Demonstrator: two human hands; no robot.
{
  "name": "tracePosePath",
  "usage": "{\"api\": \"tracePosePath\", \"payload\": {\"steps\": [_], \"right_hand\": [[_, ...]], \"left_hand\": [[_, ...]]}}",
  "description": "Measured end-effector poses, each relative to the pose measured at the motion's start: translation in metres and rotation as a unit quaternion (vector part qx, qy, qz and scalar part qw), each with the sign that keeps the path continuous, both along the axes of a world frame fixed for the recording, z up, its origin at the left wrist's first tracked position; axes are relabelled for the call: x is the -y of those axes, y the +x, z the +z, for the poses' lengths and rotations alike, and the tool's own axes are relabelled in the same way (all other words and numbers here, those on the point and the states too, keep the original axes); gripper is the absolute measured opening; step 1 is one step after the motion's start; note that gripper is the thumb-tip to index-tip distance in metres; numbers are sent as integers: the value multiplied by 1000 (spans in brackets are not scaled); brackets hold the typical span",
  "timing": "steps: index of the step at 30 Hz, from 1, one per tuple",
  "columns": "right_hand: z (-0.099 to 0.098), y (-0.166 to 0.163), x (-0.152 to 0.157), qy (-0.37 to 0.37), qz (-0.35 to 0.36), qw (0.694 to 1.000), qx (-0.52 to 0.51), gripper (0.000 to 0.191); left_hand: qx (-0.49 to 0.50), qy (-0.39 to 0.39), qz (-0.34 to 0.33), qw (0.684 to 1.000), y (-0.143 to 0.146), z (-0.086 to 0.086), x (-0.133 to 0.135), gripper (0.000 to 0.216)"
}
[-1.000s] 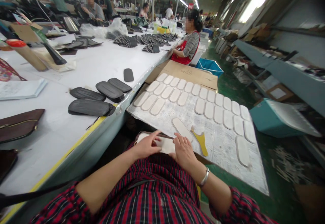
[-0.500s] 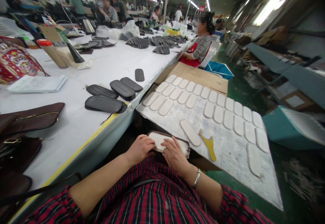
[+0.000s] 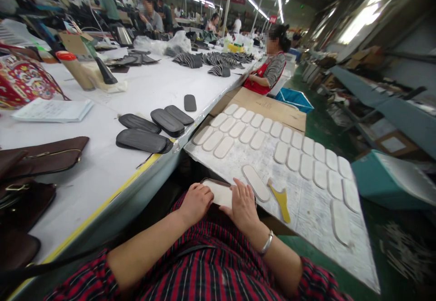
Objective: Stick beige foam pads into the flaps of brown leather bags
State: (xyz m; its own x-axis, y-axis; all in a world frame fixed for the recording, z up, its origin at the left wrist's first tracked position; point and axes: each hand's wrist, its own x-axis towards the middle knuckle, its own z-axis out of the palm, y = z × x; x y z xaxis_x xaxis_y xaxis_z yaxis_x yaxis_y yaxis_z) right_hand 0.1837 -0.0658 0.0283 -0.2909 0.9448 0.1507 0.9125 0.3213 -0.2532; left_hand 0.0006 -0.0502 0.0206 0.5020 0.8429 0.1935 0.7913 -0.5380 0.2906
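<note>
An oblong panel (image 3: 220,193) with a white face and a dark brown rim lies over my lap, between my hands. Curled fingers of my left hand (image 3: 197,202) grip its left end. My right hand (image 3: 243,206) is closed about the right end, fingers along the far rim and thumb on the white face; it hides that end. Just beyond, a loose white oblong piece (image 3: 256,183) rests aslant on the grey board (image 3: 238,167). Beside it is a yellow forked tool (image 3: 281,202).
Rows of white oblong pieces (image 3: 293,159) cover much of the board. On the white table (image 3: 102,155) at left lie stacked black oblong pieces (image 3: 141,141) and a brown leather bag (image 3: 44,155). A co-worker in a red apron (image 3: 264,76) sits beyond, near a blue crate (image 3: 294,98).
My right hand has shifted from lying across the panel's white face to its right end and far rim. My left hand stays at the left end, moved slightly right in view.
</note>
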Motion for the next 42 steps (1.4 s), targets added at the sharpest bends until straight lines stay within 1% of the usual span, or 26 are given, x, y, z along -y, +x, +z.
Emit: {"api": "tracePosePath", "payload": {"steps": [1, 2, 3, 5, 6, 8, 11, 13, 16, 18, 21, 23, 25, 27, 28, 29, 30, 32, 33, 34, 35, 37, 39, 41, 42], "right_hand": [[1, 7, -4, -18, 10, 1000, 14, 74], [2, 14, -9, -46, 28, 998, 28, 90], [2, 21, -14, -82, 46, 995, 42, 100], [2, 31, -26, -156, 80, 982, 64, 110], [2, 33, -32, -185, 94, 976, 72, 111], [2, 33, -43, -220, 118, 965, 83, 114], [3, 23, -57, -234, 136, 957, 100, 114], [4, 13, -63, -238, 142, 955, 106, 109], [3, -2, -66, -238, 148, 955, 99, 102], [2, -12, -66, -229, 151, 957, 89, 105], [-1, -29, -67, -212, 145, 963, 78, 111], [-3, -39, -68, -211, 137, 965, 72, 107], [-4, -46, -70, -218, 129, 966, 61, 102], [-4, -50, -70, -223, 121, 966, 44, 100], [-4, -50, -69, -225, 116, 967, 37, 101], [-4, -48, -68, -226, 111, 967, 31, 103], [-4, -47, -67, -226, 108, 968, 27, 104], [-4, -43, -64, -227, 106, 968, 24, 105], [-4, -41, -64, -227, 108, 968, 22, 105], [-4, -41, -64, -228, 110, 967, 20, 103], [-4, -41, -65, -230, 111, 967, 20, 101], [-2, -44, -66, -240, 107, 964, 29, 100], [3, -47, -63, -241, 99, 965, 43, 101], [11, -45, -51, -212, 107, 970, 43, 103], [16, -41, -43, -188, 119, 974, 32, 103]], "left_hand": [[5, 1, -1, 1000, 0, -2, 0, 20], [14, 0, -5, 1000, -2, -4, 0, 20], [30, -1, -14, 999, -5, -7, 1, 21], [80, -5, -36, 996, -13, -14, 2, 19], [108, -8, -41, 993, -18, -17, 3, 18], [146, -17, -44, 988, -26, -23, 4, 24], [141, -29, -34, 989, -32, -24, 2, 33], [119, -30, -29, 992, -31, -22, 0, 39], [90, -28, -33, 995, -28, -18, -1, 56], [71, -22, -42, 996, -26, -16, -1, 64], [47, -23, -52, 997, -24, -11, -2, 66], [49, -43, -60, 996, -23, -5, -4, 67], [77, -92, -68, 990, -25, 2, -8, 69], [147, -182, -70, 970, -33, 8, -14, 70], [202, -229, -57, 950, -39, 10, -17, 67], [268, -261, -26, 927, -46, 11, -21, 63], [340, -267, 25, 901, -54, 10, -23, 58], [458, -219, 148, 848, -69, 3, -26, 53], [485, -198, 193, 830, -75, -4, -25, 56], [486, -202, 212, 823, -78, -12, -22, 62], [471, -232, 204, 826, -78, -21, -18, 72], [419, -325, 141, 836, -70, -41, -7, 87], [413, -365, 90, 830, -54, -55, 6, 86], [444, -366, 94, 812, -36, -61, 17, 79], [458, -362, 117, 803, -29, -61, 20, 75]]}}
